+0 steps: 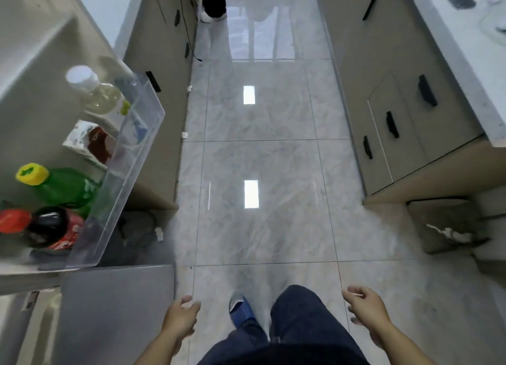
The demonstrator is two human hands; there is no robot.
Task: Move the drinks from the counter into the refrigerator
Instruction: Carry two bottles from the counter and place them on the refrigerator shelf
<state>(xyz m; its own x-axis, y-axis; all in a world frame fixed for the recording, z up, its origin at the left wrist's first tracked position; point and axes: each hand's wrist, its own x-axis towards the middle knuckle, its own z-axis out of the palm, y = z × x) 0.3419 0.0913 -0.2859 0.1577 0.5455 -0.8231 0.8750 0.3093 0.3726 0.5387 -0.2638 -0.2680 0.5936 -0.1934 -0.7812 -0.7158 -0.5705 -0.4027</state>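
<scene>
The fingers of the left hand (180,316) and right hand (365,307) hang loosely curled and hold nothing, while four drinks already stand in the refrigerator's door shelf (128,173), so the person seems between trips, next needing to turn toward the surface (449,47) for another.

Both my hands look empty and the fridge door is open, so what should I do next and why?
Probably turn right toward the counter for another drink: left hand and right hand hold nothing, while the door shelf already holds bottles.
</scene>
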